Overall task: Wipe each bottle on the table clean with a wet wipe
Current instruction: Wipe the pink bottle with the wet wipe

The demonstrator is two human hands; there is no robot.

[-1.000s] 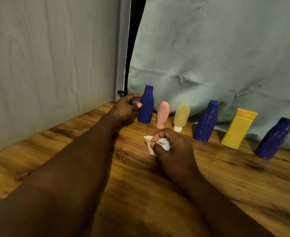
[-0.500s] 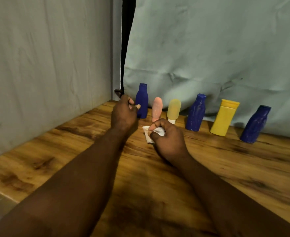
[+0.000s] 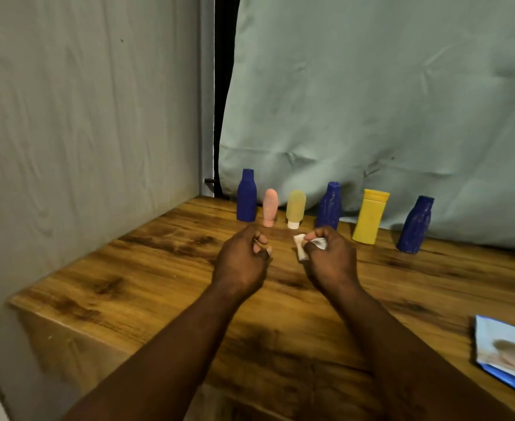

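Head view. Items as seen:

- Wooden table [image 3: 159, 268]: grain top, set against a pale wall panel [image 3: 83, 117] on the left and a grey-green cloth backdrop [image 3: 371, 101] behind.
- Six containers in a row along the back edge, all upright and all apart from both hands. From the left:
  - smooth blue bottle [image 3: 246, 196], nearest the corner;
  - pink tube [image 3: 270, 207], standing on its cap just beside it;
  - translucent yellow tube [image 3: 295, 208], standing on a white cap;
  - textured blue bottle [image 3: 329, 205];
  - yellow flip-top bottle [image 3: 369, 215];
  - second textured blue bottle [image 3: 415, 224], farthest right and a little nearer the camera.
- Left hand [image 3: 241, 262]: over the table in front of the pink tube, fingers curled inward, holding nothing.
- Right hand [image 3: 330, 259]: in front of the textured blue bottle, fingers and thumb bunched round the wet wipe.
- Wet wipe [image 3: 300, 249]: white and crumpled, one end sticking out of the right fist toward the left hand. It touches no container.
- The hands are side by side with a gap between them.
- Wipe packet [image 3: 508, 354]: blue and white, flat on the table at the right edge, only partly in view.
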